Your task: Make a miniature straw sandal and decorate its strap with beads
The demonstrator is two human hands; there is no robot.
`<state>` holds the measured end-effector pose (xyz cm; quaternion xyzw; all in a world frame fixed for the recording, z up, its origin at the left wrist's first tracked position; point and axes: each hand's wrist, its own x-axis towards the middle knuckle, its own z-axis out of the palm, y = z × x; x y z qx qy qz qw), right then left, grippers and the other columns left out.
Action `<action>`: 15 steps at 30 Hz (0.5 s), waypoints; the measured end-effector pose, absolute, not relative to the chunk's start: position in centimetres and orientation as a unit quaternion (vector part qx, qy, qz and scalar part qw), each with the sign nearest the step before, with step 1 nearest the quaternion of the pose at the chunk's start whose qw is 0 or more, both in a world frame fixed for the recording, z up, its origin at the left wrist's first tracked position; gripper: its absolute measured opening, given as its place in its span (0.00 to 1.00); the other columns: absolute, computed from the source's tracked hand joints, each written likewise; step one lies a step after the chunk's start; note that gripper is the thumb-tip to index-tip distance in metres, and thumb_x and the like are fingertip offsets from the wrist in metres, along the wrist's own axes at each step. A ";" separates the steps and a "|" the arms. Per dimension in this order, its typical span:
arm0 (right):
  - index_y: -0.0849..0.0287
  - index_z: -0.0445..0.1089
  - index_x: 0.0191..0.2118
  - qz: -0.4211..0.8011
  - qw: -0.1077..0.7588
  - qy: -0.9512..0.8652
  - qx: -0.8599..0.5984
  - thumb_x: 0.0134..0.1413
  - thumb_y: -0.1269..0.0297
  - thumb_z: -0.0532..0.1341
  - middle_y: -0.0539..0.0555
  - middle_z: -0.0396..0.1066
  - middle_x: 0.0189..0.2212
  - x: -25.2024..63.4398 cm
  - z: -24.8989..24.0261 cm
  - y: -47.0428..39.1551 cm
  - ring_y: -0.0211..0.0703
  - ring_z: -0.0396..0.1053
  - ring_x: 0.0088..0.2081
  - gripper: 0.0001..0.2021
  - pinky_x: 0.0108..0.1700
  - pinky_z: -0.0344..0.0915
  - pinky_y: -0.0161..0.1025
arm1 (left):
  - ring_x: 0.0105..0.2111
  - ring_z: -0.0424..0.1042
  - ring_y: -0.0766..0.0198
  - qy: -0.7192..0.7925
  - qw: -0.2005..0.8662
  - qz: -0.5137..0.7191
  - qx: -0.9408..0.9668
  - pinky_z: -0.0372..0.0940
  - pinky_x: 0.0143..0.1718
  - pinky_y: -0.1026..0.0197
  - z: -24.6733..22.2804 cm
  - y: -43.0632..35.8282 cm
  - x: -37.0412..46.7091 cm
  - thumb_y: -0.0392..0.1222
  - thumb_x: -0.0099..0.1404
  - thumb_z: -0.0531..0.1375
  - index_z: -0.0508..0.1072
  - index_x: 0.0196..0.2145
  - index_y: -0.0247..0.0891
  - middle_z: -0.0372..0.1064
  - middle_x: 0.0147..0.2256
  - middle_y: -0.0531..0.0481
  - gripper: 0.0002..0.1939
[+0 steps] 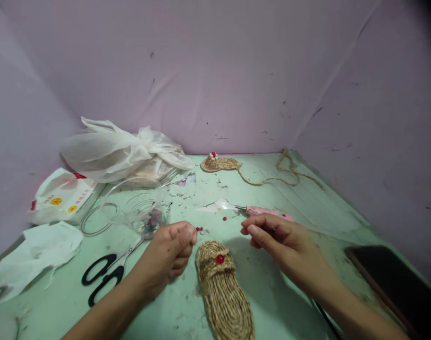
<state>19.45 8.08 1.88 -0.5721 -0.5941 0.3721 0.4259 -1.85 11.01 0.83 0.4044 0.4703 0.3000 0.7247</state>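
Note:
A woven straw slipper (225, 297) lies on the green table between my hands, with a red bead (220, 259) on its strap. My left hand (176, 243) is closed in a pinch at the slipper's upper left; what it holds, if anything, is too small to make out. Small red and white beads (202, 230) show just past its fingertips. To the upper right of the slipper, my right hand (268, 233) has its fingers loosely curled, thumb near the index finger, with a gap to the left hand. A loose red bead (224, 218) lies beyond them.
Black-handled scissors (111, 271) lie left, near a bag of beads (153, 222), a tissue pack (64, 196) and a white mask (41, 250). A pink-handled tool (268, 212), a smaller slipper with twine (220, 164) and a plastic bag (126, 151) are farther back. A phone (395, 283) sits right.

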 end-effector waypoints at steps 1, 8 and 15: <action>0.56 0.73 0.31 0.378 0.427 -0.595 -0.566 0.50 0.62 0.58 0.51 0.73 0.25 19.1 2.0 8.0 0.39 0.68 0.25 0.08 0.26 0.66 0.35 | 0.13 0.35 0.77 0.440 0.752 0.289 0.396 0.34 0.12 0.72 0.9 10.9 -1.9 0.53 0.55 0.60 0.61 0.23 0.37 0.40 0.14 0.66 0.18; 0.56 0.75 0.32 0.382 0.441 -0.643 -0.496 0.48 0.68 0.63 0.49 0.74 0.25 15.3 2.8 6.5 0.36 0.68 0.25 0.04 0.27 0.65 0.33 | 0.12 0.37 0.79 0.397 0.783 0.272 0.395 0.33 0.12 0.72 2.3 9.3 -1.1 0.55 0.53 0.63 0.62 0.22 0.36 0.45 0.13 0.65 0.21; 0.59 0.73 0.26 0.292 0.496 -0.710 -0.406 0.49 0.75 0.59 0.51 0.72 0.20 15.6 3.2 4.8 0.36 0.69 0.23 0.08 0.26 0.65 0.32 | 0.11 0.37 0.78 0.385 0.788 0.212 0.432 0.33 0.11 0.70 2.7 7.6 -0.3 0.62 0.50 0.62 0.59 0.20 0.38 0.42 0.11 0.65 0.25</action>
